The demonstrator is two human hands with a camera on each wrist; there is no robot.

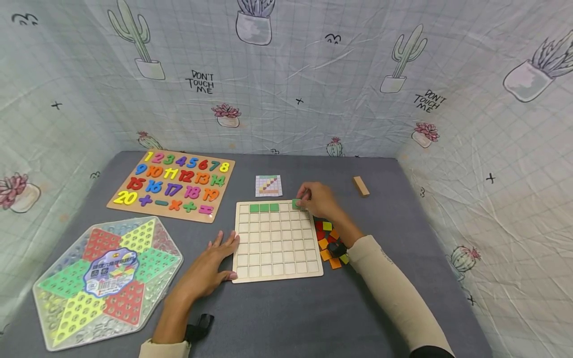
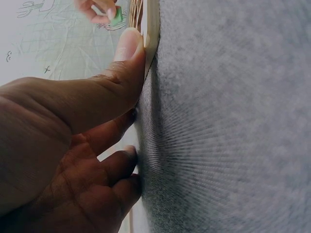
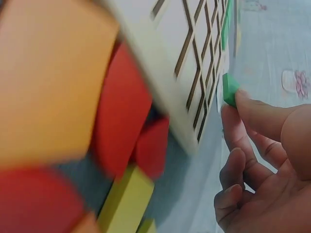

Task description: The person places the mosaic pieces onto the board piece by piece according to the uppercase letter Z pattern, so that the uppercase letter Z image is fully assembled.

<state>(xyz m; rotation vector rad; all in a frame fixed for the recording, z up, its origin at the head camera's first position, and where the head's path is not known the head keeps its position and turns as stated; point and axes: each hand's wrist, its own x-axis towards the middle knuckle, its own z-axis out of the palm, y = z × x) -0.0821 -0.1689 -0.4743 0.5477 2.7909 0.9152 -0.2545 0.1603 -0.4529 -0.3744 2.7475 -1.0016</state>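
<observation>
A wooden grid board [image 1: 278,276] lies mid-table with three green square tiles [image 1: 264,208] side by side in its top row. My right hand [image 1: 319,200] is over the board's far right corner, pinching another green tile [image 3: 230,90] between thumb and fingertips. That tile appears raised off the board in the right wrist view. At the board's left side rests my left hand [image 1: 207,267], its fingers spread; the thumb touches the board's edge in the left wrist view. Loose red, orange and yellow-green tiles [image 1: 325,243] lie right of the board, partly hidden by the right wrist.
Behind the board lies a small pattern card [image 1: 268,192]. A wooden block [image 1: 361,186] is at the back right. To the left are a colourful number puzzle board [image 1: 161,211] and a hexagonal game board [image 1: 109,271] in clear packaging. Printed cloth [image 1: 286,119] walls the table.
</observation>
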